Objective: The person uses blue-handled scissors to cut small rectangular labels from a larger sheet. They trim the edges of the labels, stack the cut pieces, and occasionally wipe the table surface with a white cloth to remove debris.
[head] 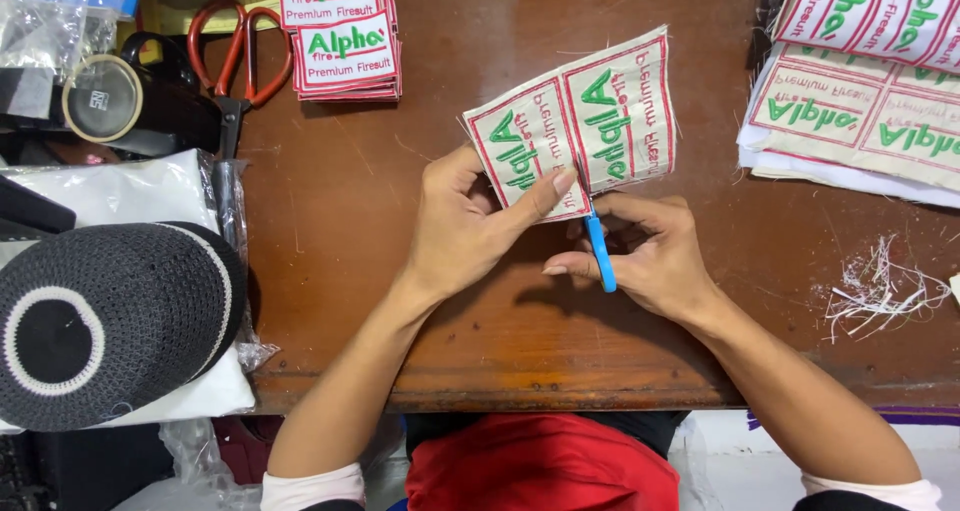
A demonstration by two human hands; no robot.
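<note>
My left hand [465, 221] pinches a white fabric strip of embroidered patches [580, 121] with red borders and green lettering, thumb on its lower edge. My right hand [650, 251] grips small blue-handled scissors [600, 256] just under the strip, at the seam between two patches. The blades are hidden behind the fabric. Both hands hover over a brown wooden table [400, 301].
A stack of cut patches [345, 41] lies at the back. Uncut patch sheets [860, 101] sit at the right, thread scraps [880, 286] below them. Red-handled scissors [235, 56], a tape roll [102, 98] and a black knitted cap [100, 321] lie at the left.
</note>
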